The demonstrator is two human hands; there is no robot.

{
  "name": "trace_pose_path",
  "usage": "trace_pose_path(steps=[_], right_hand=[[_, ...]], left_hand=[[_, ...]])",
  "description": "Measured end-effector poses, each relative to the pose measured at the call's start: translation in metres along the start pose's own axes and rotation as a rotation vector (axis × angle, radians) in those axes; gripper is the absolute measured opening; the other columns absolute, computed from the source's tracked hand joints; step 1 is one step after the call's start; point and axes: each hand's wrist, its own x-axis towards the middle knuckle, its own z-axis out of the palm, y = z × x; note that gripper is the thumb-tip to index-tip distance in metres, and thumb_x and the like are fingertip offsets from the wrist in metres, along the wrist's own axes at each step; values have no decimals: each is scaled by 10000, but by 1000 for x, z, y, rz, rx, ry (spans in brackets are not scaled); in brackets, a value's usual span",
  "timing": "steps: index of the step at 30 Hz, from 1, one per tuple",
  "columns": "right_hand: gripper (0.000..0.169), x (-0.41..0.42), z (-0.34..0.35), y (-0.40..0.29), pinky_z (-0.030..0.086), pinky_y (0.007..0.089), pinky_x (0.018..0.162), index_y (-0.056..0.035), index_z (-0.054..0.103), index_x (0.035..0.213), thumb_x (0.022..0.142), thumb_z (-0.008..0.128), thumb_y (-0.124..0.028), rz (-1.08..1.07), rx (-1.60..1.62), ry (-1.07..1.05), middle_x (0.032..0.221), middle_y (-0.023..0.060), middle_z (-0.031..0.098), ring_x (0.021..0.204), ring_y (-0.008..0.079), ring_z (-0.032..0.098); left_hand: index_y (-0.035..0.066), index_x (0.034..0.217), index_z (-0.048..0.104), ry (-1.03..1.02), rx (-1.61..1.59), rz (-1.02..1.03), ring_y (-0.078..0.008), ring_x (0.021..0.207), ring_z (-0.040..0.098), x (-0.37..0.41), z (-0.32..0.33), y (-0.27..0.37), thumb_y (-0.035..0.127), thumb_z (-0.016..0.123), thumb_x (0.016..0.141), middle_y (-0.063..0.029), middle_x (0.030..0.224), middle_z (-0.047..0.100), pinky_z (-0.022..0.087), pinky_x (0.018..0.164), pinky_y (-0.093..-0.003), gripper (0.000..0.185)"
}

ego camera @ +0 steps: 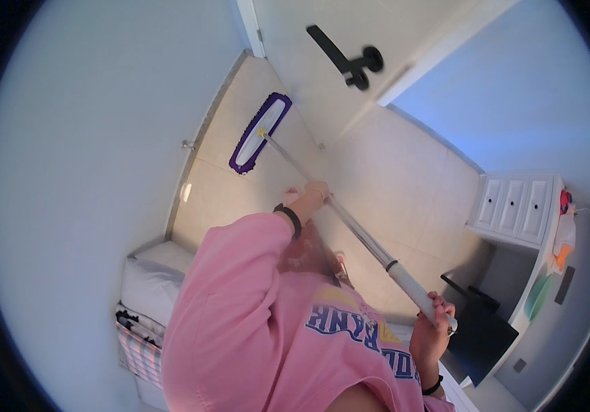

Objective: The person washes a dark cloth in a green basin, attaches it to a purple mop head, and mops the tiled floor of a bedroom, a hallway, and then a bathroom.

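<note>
A flat mop rests on the tiled floor, its white plate (269,123) edged by a purple fringed pad (245,170). A yellow joint (261,132) links the plate to a metal pole (359,232), which slants down toward the lower right. Partway along that pole, my left hand (318,191) is wrapped around it; a black band circles the wrist. My right hand (431,329) grips the white handle sleeve (412,289) close to its end. My body, in a pink sweatshirt, hides part of the floor.
An open-standing door (295,51) with a black lever handle (333,51) is beyond the mop. A doorstop (187,145) juts from the left wall. At right are a white drawer desk (514,206) and a black chair (483,329). Bedding (150,288) lies at lower left.
</note>
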Motion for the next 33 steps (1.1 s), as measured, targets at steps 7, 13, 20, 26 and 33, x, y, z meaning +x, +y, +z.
trace_pose_path(steps=[7,13,20,26,33], right_hand=[[157,-37,-130,-39,289,394,917,-79,436,782,745,587,-107,-146,-148,-56,823,58,476,949,263,466],[206,-43,-191,-102,333,377,856,-66,425,739,714,625,-114,-297,-286,-112,749,59,461,833,247,487],[282,-48,-199,-173,362,396,828,-81,380,684,681,633,-205,-447,-503,-228,652,50,410,734,224,475],[262,-42,-187,-198,351,383,757,-104,395,696,674,637,-202,-610,-650,-457,574,23,428,634,183,455],[354,-35,-183,-171,348,316,657,-112,384,760,635,684,-252,-672,-418,-336,541,16,448,526,140,439]], left_hand=[[54,741,602,-110,-1473,-686,-221,624,602,-63,56,120,142,486,781,-84,739,614,485,515,-329,151],[18,818,515,-344,-2296,-886,-197,558,537,-102,75,216,124,384,827,-95,687,538,475,465,-290,169],[21,903,432,-418,-2400,-920,-179,536,494,-136,42,311,137,330,835,-93,688,493,480,503,-254,168],[7,912,433,-528,-2223,-687,-209,666,567,-119,22,350,247,312,849,-134,784,539,512,598,-330,276],[-20,1268,318,16,-209,110,-405,1123,422,-61,-53,282,462,444,811,-246,1195,457,313,943,-522,676]])
